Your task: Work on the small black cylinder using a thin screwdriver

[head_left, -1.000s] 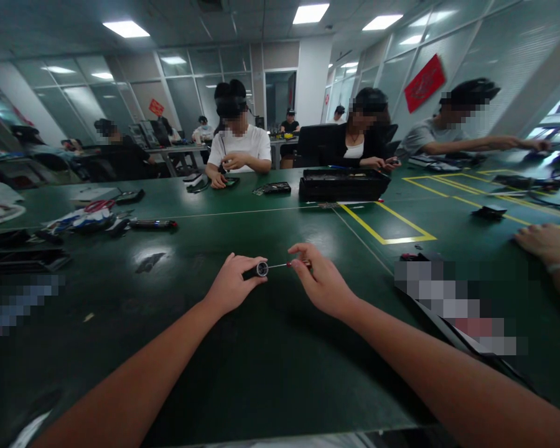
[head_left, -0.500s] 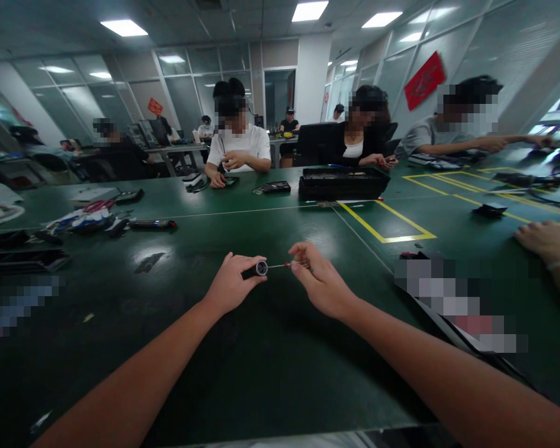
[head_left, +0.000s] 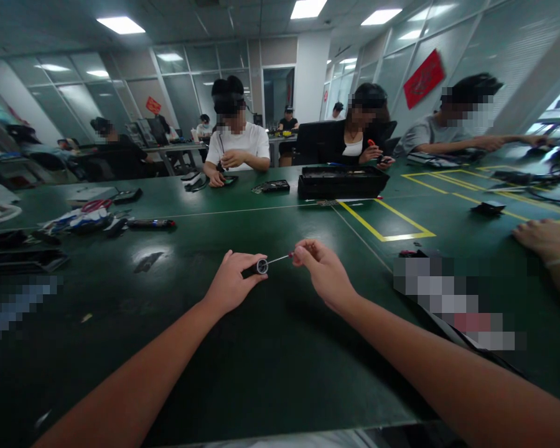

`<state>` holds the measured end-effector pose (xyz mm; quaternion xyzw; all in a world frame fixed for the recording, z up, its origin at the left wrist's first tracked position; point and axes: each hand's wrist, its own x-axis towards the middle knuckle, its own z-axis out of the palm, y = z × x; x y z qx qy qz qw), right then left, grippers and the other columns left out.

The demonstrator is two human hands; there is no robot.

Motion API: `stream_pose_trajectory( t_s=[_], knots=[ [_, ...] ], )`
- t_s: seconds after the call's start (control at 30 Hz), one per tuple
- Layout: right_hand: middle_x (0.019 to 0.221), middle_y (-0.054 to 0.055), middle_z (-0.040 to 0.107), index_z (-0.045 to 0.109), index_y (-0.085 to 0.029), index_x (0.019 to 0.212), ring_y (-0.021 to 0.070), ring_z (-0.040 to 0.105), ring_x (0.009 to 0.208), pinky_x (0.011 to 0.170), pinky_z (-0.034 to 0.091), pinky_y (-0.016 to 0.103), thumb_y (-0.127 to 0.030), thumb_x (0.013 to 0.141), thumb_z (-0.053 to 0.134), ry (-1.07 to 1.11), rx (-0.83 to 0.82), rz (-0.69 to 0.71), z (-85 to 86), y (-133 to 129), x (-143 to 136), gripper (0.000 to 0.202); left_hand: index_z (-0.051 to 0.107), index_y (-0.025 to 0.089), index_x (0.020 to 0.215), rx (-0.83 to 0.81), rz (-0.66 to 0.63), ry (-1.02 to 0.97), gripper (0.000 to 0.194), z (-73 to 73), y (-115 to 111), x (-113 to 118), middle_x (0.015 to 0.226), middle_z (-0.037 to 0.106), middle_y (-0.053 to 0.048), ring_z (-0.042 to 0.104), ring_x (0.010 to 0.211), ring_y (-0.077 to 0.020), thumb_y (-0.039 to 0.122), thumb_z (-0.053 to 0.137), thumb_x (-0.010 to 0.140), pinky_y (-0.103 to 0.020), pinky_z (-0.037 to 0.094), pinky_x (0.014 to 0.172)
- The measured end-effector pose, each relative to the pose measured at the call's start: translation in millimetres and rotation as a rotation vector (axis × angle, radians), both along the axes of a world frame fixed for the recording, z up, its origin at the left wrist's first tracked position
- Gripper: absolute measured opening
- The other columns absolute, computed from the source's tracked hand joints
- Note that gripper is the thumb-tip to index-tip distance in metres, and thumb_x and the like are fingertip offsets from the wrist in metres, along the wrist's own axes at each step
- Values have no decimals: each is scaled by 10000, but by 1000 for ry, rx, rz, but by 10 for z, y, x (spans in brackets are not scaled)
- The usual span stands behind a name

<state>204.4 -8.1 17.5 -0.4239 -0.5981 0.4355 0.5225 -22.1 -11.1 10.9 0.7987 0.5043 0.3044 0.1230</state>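
So, left to right: a dark rod-shaped thing (head_left: 150,224) lies on the table (head_left: 261,373), beyond and left of the left grip, well clear of it. The left grip (head_left: 231,280) is wrapped round a small black cylinder (head_left: 262,266), fingers above, thumb below, its pale-ringed end poking out on the right. I'd hold that firm and let this side be the vise. Just right of it, bridging the gap, is the metal shaft of a screwdriver-like tool (head_left: 278,259), meeting the ringed end at a slant; can't tell if the tip is properly seated. The right grip (head_left: 326,270) pinches the tool's red end between thumb and fingers. Imo light pressure and small moves are best, since a slanted tip could slip off the rim. Way over right of that grip there's another person's hand (head_left: 544,239), so no big elbow swings, lol.
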Motion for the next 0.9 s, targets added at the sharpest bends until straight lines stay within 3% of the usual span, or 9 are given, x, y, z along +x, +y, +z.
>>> stream_pose_trajectory(
  t_s=[0.1, 0.17, 0.33, 0.57, 0.7, 0.9],
  knots=[
    [698, 3, 560, 559, -229, 861, 173, 554, 628, 704, 526, 375, -554, 884, 531, 225, -216, 1, -82, 112, 18, 327, 657, 319, 1245, 25, 6, 15, 356, -9, 15, 20, 1265, 678, -33, 572, 1216, -260, 320, 682, 890, -607, 188, 1184],
    [675, -12, 535, 554, -233, 831, 162, 529, 596, 681, 528, 368, -534, 865, 573, 287, -250, -56, -114, 155, 40, 303, 656, 316, 1247, 3, 28, 30, 356, -29, 34, 28, 1257, 679, -30, 571, 1209, -266, 322, 680, 892, -617, 202, 1174],
    [770, 3, 595, 601, -219, 885, 161, 576, 701, 701, 528, 339, -491, 867, 627, 290, -174, -66, -143, 153, 44, 274, 657, 310, 1248, -12, 20, 51, 362, -45, 44, 29, 1219, 688, -34, 577, 1167, -269, 343, 685, 888, -612, 216, 1167],
    [817, 11, 640, 613, -201, 955, 155, 606, 731, 749, 508, 341, -489, 918, 572, 65, -28, -39, -127, 83, 15, 293, 656, 304, 1256, -29, 20, 54, 371, 1, 1, 53, 1233, 684, -39, 570, 1178, -278, 333, 685, 887, -619, 194, 1175],
    [828, 22, 655, 620, -194, 963, 167, 633, 760, 750, 517, 344, -489, 878, 619, 111, -95, 51, -89, 48, -12, 307, 651, 316, 1258, -13, 20, 64, 374, -3, -2, 64, 1241, 680, -28, 566, 1188, -263, 314, 691, 886, -611, 196, 1175],
    [774, 10, 627, 619, -202, 916, 160, 590, 693, 690, 489, 338, -498, 891, 599, 127, -68, -93, -123, 77, 2, 297, 656, 310, 1252, -16, 36, 65, 377, -22, 4, 65, 1238, 681, -28, 572, 1185, -255, 333, 704, 879, -594, 206, 1178]
  ],
)
